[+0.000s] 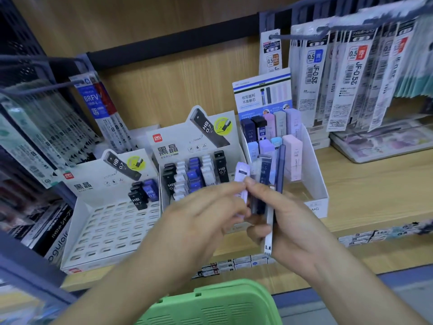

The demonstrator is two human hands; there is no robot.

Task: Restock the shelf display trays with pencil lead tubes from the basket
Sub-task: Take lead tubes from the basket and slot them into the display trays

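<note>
**Wooden shelf** [370, 181], as my head camera shows it: it carries three white display trays side by side, with hanging refill packs [356, 78] above.

**Left tray** [72, 231]: nearly every slot is bare. A few black and blue tubes [141, 193] stand at its back right corner.

**Middle tray** [173, 139]: rows of black, white and blue tubes, largely full.

**Right tray** [316, 179]: pastel and dark tubes stand upright at the back, and its front right floor is bare.

**Green basket** [218, 303]: it sits below the shelf edge. Only the rim and slatted wall show, so I cannot tell what is in it.

**Right hand** [297, 228]: the fingers are curled round a bundle of tubes [266, 184], dark blue and clear, held upright in front of the right tray.

**Left hand** [201, 219]: the fingertips pinch a lilac tube [242, 173] at the bundle's left side, and the right thumb touches it too. I judge the step in hand to be separating this one tube for a tray.

**Handling:** I expect the tube to be light, rigid and smooth-sided, so it is apt to slip from a loose pinch. The leads inside are brittle, so a drop is to be avoided. I would take hold across the flat faces at mid-body, leaving the lower end free to enter a slot.
</note>
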